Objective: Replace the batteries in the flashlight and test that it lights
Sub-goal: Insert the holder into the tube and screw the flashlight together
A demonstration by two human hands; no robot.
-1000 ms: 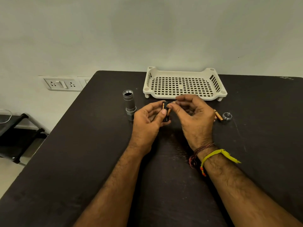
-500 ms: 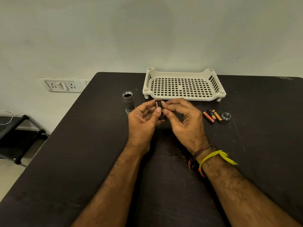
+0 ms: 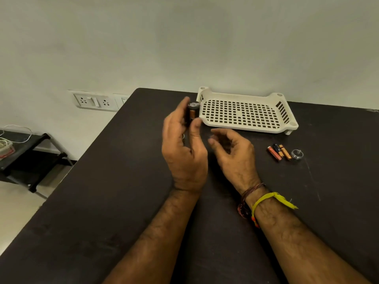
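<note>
My left hand (image 3: 182,152) is raised above the table and grips a black battery holder (image 3: 192,112) upright between thumb and fingers. Copper-coloured cells show in its side. My right hand (image 3: 233,154) hovers just to the right of it, fingers loosely curled and apart, holding nothing. Three loose batteries (image 3: 278,152) lie side by side on the black table (image 3: 123,201) at the right. Beside them rests the silver tail cap (image 3: 297,154) with its spring facing up. The flashlight tube is almost wholly hidden behind my left hand.
A cream perforated plastic tray (image 3: 244,113) stands at the back of the table, close behind the raised holder. A wall socket panel (image 3: 94,101) is on the wall at the left. A low black stand (image 3: 26,152) sits beyond the table's left edge.
My right hand has let go of the battery holder and drawn back to the right. My left hand has lifted the holder and turned it upright.
</note>
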